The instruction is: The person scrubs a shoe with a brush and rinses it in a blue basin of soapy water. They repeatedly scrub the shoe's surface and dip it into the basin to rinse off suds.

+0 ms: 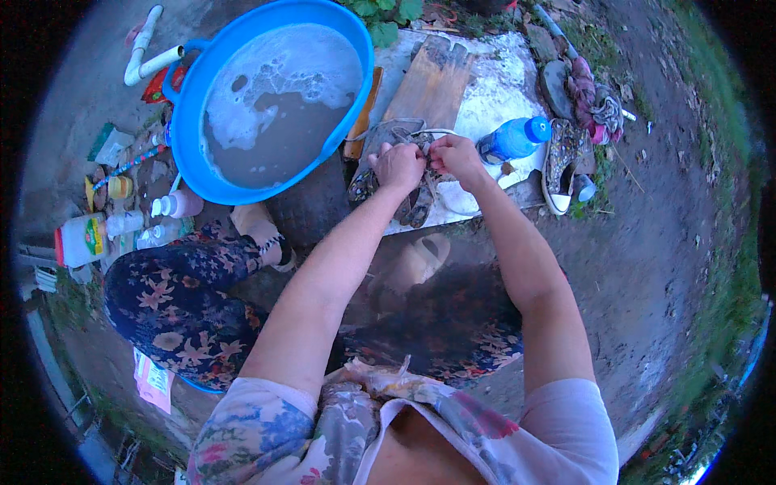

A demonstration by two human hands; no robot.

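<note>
A wet, dark patterned lace-up shoe (414, 210) lies on the white sheet in front of me. My left hand (398, 167) rests over its upper, with the fingers bent down toward the laces. Beside it, my right hand (458, 158) pinches at the pale shoelace (436, 132), its thumb and fingers together. The lace loops loosely over the top of the shoe. My hands hide much of the shoe's opening. Just right of my right hand, a blue bottle (509, 141) lies tilted. A matching shoe (560, 166) with a white toe lies farther right.
A large blue basin (179, 133) of murky, foamy water stands at the left. A wooden board (428, 81) lies on the white sheet (505, 89). Several bottles, including a pump bottle (179, 204), stand far left. Damp cloths (594, 101) lie at the right.
</note>
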